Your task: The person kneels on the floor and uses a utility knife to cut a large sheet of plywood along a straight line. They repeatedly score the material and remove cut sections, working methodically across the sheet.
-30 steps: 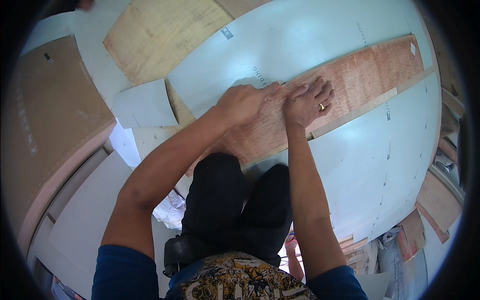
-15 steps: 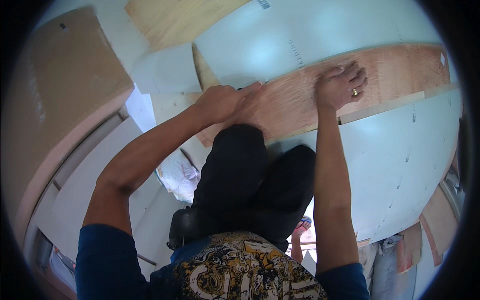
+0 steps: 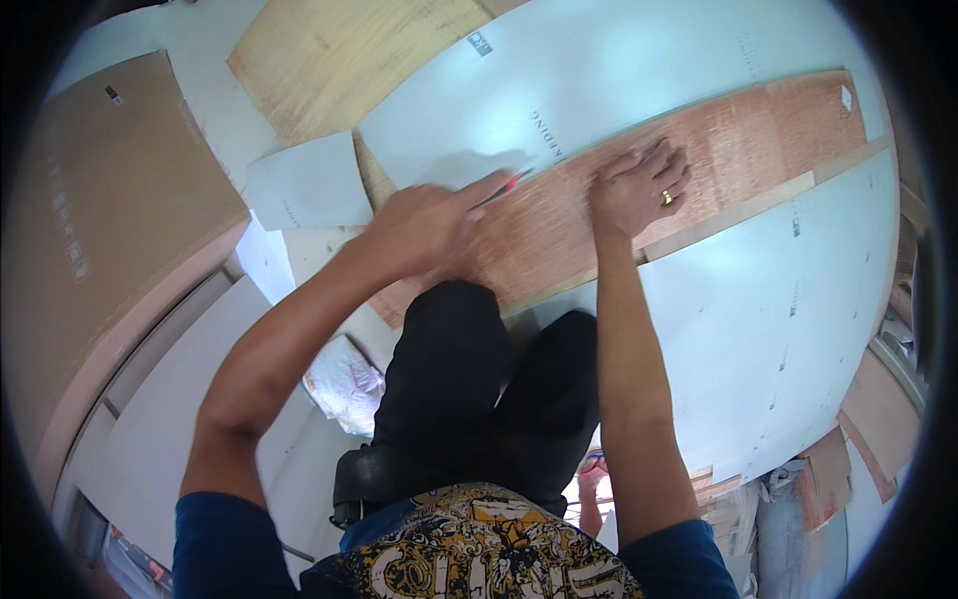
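A long reddish-brown wooden board [image 3: 559, 225] lies slantwise over a pale bluish-white sheet [image 3: 589, 75]. My left hand [image 3: 424, 225] is closed around a slim pointed tool [image 3: 511, 186] with a red part, at the board's far edge; most of the tool is hidden in the fingers, and whether it is a knife or a pen I cannot make out. Farther right, my right hand [image 3: 639, 190], with a ring on one finger, presses down on the board, its bent fingers apart and holding nothing. My knees are at the board's near edge.
More pale sheet [image 3: 768, 299] extends to the right on the near side. A small pale offcut [image 3: 309, 185] and a yellowish wooden panel [image 3: 349, 60] lie at the far left. A big brown carton [image 3: 130, 170] stands left. Wood scraps [image 3: 878, 419] lie at lower right.
My left hand has slid a little to the right along the board's far edge, and the tool's tip now shows. My right hand stays pressed on the board. The view has shifted slightly.
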Demonstrator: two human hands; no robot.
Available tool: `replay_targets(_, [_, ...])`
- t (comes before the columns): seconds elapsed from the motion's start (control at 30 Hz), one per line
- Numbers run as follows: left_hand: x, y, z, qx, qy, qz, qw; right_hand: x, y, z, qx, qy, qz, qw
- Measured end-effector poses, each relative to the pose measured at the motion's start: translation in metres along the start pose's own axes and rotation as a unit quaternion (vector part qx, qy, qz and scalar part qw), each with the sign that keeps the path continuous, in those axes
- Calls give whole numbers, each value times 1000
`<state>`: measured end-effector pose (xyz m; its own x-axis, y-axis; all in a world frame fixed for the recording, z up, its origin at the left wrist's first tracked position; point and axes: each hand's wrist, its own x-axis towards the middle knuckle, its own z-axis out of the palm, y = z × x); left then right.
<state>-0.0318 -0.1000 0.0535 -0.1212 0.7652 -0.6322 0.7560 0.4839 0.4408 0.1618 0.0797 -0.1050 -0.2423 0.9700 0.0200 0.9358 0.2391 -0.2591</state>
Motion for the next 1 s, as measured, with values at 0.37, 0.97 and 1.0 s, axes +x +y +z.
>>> replay_targets(0.37, [90, 25, 21, -93, -4, 47, 994, 4, -2, -1, 4, -26, 39, 999])
replay_targets(0.97, [23, -21, 53, 28, -27, 6, 999, 2, 7, 8, 0, 24, -12, 1000])
replay_targets(1.0, [17, -23, 59, 37, -9, 20, 999, 1, 6, 8, 5, 25, -18, 1000])
